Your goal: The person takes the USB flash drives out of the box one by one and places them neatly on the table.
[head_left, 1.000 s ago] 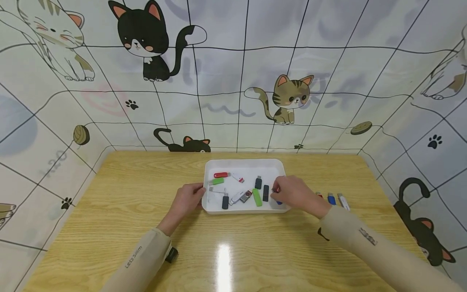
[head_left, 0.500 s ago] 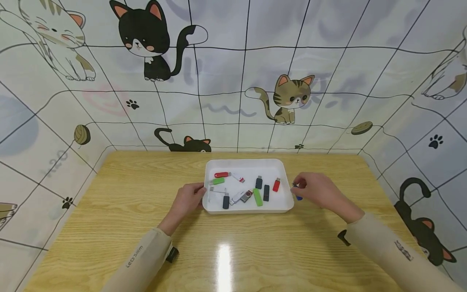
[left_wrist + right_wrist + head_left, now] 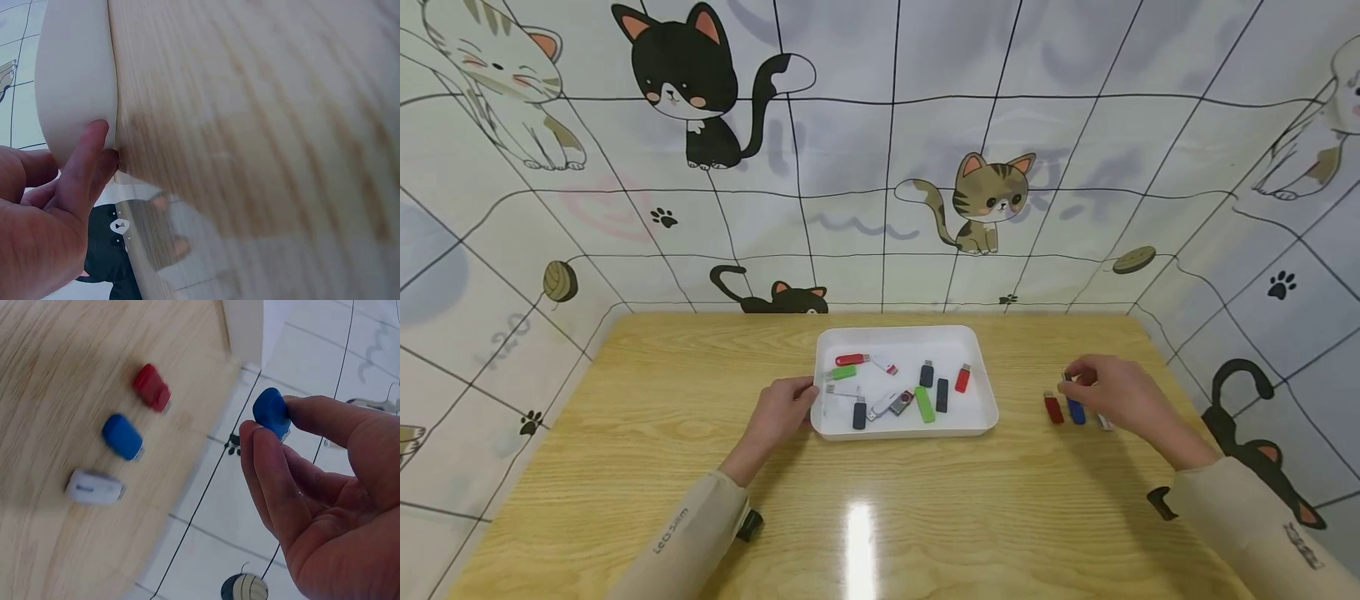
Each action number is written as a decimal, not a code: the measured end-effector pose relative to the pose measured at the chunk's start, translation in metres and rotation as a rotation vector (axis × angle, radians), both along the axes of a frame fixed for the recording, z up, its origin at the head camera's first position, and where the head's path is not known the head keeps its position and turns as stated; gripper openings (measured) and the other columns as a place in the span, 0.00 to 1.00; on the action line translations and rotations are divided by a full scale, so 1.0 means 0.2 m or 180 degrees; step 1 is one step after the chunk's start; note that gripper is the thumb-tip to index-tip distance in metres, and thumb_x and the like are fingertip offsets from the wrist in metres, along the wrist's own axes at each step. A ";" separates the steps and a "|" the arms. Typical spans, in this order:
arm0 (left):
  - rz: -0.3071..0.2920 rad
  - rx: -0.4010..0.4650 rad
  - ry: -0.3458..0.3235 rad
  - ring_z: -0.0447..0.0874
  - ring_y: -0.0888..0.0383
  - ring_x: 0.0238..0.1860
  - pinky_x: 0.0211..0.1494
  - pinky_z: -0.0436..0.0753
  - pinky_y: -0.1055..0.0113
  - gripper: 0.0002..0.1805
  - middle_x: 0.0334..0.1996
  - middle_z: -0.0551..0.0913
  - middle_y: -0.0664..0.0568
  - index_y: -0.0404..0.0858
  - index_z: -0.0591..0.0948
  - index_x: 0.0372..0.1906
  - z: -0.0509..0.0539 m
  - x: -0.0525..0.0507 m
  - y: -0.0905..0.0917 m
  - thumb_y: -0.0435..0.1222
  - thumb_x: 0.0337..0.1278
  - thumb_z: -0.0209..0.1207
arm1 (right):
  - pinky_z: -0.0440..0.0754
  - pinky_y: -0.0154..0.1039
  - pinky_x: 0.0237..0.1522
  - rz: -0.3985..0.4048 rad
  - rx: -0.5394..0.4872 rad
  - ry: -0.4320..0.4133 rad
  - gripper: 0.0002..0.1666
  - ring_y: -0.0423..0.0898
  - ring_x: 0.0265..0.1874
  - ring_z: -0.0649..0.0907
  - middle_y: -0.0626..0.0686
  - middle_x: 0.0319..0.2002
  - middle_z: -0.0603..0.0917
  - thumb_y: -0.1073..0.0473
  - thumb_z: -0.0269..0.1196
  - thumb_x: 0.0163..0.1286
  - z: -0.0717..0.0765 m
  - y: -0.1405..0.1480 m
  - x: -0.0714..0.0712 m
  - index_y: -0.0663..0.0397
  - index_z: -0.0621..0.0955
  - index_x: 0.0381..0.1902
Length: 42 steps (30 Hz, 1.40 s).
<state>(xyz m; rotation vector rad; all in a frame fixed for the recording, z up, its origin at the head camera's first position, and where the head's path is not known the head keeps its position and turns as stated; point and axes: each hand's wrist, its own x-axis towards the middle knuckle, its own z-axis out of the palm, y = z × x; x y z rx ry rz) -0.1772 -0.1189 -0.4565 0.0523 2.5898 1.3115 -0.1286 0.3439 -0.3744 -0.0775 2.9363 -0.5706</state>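
My right hand (image 3: 1108, 396) pinches a blue USB stick (image 3: 270, 411) between thumb and fingertips, above the table to the right of the tray. Below it on the table lie a red USB stick (image 3: 152, 387), another blue one (image 3: 122, 436) and a white one (image 3: 95, 487), side by side in a row. My left hand (image 3: 784, 408) grips the left edge of the white tray (image 3: 895, 427); in the left wrist view its fingers (image 3: 78, 172) pinch the tray wall. Inside the tray, several USB sticks lie scattered, among them a red one (image 3: 962, 379) and a green one (image 3: 924, 404).
The wooden table (image 3: 647, 433) carries the tray near its back edge. A cat-patterned cloth wall (image 3: 850, 208) encloses the table at the back and both sides.
My right hand has lifted the blue USB stick out of the tray's right end and carried it rightward to above the row. The left hand keeps its hold on the tray.
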 end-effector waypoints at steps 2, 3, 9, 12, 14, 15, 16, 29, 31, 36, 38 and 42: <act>-0.0003 -0.0017 0.0020 0.84 0.55 0.39 0.39 0.88 0.65 0.21 0.53 0.86 0.40 0.30 0.77 0.68 0.00 0.00 0.00 0.34 0.78 0.54 | 0.83 0.58 0.41 -0.0038 0.0060 0.0001 0.27 0.59 0.41 0.86 0.63 0.43 0.87 0.49 0.66 0.73 -0.01 0.04 0.00 0.69 0.82 0.54; -0.0004 -0.0026 0.0034 0.84 0.55 0.39 0.39 0.88 0.65 0.21 0.54 0.86 0.40 0.30 0.77 0.68 0.00 0.00 0.00 0.33 0.78 0.55 | 0.83 0.59 0.41 -0.0057 0.0087 0.0009 0.27 0.60 0.42 0.85 0.64 0.43 0.87 0.49 0.66 0.73 -0.01 0.06 0.00 0.70 0.82 0.54; -0.0027 -0.0066 0.0070 0.84 0.55 0.40 0.40 0.88 0.65 0.21 0.54 0.86 0.40 0.30 0.77 0.68 0.00 0.00 0.00 0.34 0.78 0.54 | 0.83 0.59 0.39 -0.0203 0.0203 -0.0011 0.27 0.66 0.43 0.85 0.71 0.45 0.86 0.52 0.67 0.73 -0.04 0.18 0.01 0.73 0.81 0.55; -0.0034 -0.0068 0.0062 0.84 0.55 0.40 0.40 0.88 0.64 0.21 0.54 0.86 0.41 0.30 0.78 0.68 0.00 0.00 0.00 0.34 0.78 0.54 | 0.83 0.60 0.39 -0.0250 0.0270 -0.0043 0.27 0.68 0.44 0.84 0.73 0.46 0.85 0.54 0.66 0.72 -0.07 0.23 0.01 0.75 0.81 0.55; -0.0039 -0.0060 0.0055 0.84 0.55 0.40 0.40 0.88 0.64 0.21 0.54 0.86 0.41 0.30 0.78 0.68 0.00 0.00 0.00 0.34 0.78 0.54 | 0.82 0.60 0.39 -0.0280 0.0309 -0.0056 0.27 0.68 0.44 0.84 0.73 0.46 0.85 0.54 0.67 0.72 -0.09 0.26 0.00 0.76 0.81 0.54; -0.0036 -0.0062 0.0060 0.84 0.55 0.40 0.40 0.88 0.64 0.21 0.54 0.86 0.41 0.30 0.78 0.68 0.00 0.00 0.00 0.34 0.78 0.54 | 0.82 0.60 0.39 -0.0304 0.0333 -0.0066 0.26 0.68 0.44 0.84 0.73 0.45 0.85 0.55 0.67 0.71 -0.10 0.28 0.00 0.76 0.81 0.54; -0.0030 -0.0058 0.0061 0.84 0.55 0.40 0.40 0.88 0.64 0.21 0.54 0.86 0.41 0.30 0.78 0.68 -0.01 0.00 0.00 0.34 0.78 0.54 | 0.82 0.60 0.39 -0.0321 0.0353 -0.0066 0.26 0.68 0.43 0.84 0.73 0.45 0.85 0.55 0.67 0.71 -0.11 0.30 0.00 0.75 0.81 0.54; -0.0007 -0.0065 0.0056 0.84 0.55 0.37 0.37 0.88 0.65 0.20 0.50 0.87 0.41 0.29 0.78 0.67 0.00 0.01 0.00 0.33 0.78 0.55 | 0.81 0.55 0.36 -0.0462 0.0378 -0.0239 0.25 0.65 0.40 0.85 0.71 0.43 0.86 0.55 0.68 0.70 -0.20 0.41 -0.01 0.75 0.82 0.51; -0.0008 -0.0064 0.0057 0.84 0.55 0.37 0.37 0.88 0.65 0.21 0.50 0.87 0.41 0.29 0.78 0.67 0.01 0.01 0.00 0.33 0.78 0.55 | 0.81 0.56 0.35 -0.0432 0.0371 -0.0255 0.24 0.65 0.39 0.85 0.71 0.43 0.86 0.55 0.67 0.70 -0.20 0.41 -0.01 0.75 0.83 0.50; -0.0010 -0.0059 0.0063 0.84 0.55 0.37 0.37 0.88 0.64 0.20 0.50 0.87 0.41 0.29 0.78 0.67 0.01 0.01 0.00 0.33 0.78 0.55 | 0.81 0.57 0.36 -0.0447 0.0359 -0.0258 0.24 0.64 0.38 0.85 0.71 0.43 0.86 0.55 0.67 0.70 -0.23 0.41 -0.01 0.75 0.83 0.48; -0.0016 -0.0072 0.0067 0.84 0.55 0.38 0.37 0.88 0.65 0.21 0.51 0.87 0.40 0.29 0.78 0.68 0.01 0.01 0.00 0.33 0.78 0.54 | 0.81 0.56 0.36 -0.0485 0.0377 -0.0275 0.24 0.63 0.37 0.84 0.71 0.43 0.86 0.55 0.67 0.70 -0.24 0.41 -0.01 0.76 0.83 0.47; -0.0020 -0.0090 0.0073 0.84 0.55 0.39 0.38 0.88 0.65 0.21 0.52 0.86 0.41 0.29 0.78 0.67 0.00 0.00 0.00 0.34 0.78 0.54 | 0.79 0.51 0.33 -0.0554 0.0374 -0.0353 0.23 0.56 0.32 0.82 0.67 0.38 0.86 0.55 0.67 0.70 -0.26 0.41 -0.02 0.77 0.83 0.45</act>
